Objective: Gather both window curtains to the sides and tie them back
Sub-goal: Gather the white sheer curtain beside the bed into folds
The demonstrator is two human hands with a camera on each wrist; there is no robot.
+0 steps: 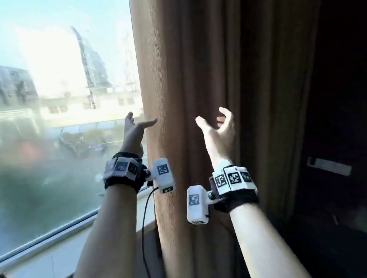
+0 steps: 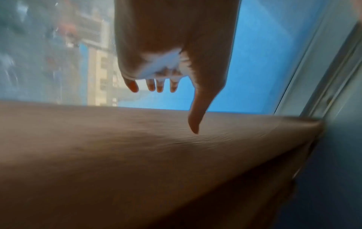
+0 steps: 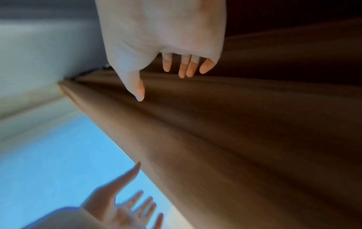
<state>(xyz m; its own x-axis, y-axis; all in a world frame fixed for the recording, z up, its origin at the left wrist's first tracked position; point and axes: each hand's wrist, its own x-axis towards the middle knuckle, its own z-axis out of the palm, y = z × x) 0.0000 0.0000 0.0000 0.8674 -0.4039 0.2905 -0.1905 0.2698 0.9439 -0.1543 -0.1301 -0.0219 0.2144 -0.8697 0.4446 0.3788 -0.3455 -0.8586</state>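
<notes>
A brown curtain hangs in thick folds at the right side of the window. My left hand is raised at the curtain's left edge, fingers spread, thumb reaching toward the cloth. In the left wrist view the left hand is open, its thumb tip close to the curtain. My right hand is held up in front of the folds, fingers loosely curved and holding nothing. The right wrist view shows the right hand open just off the curtain. No tie-back shows.
A pale sill runs below the glass, with a window frame at the curtain's edge. A thin black cable hangs from my left wrist. To the right of the curtain lies a dark wall with a small pale plate.
</notes>
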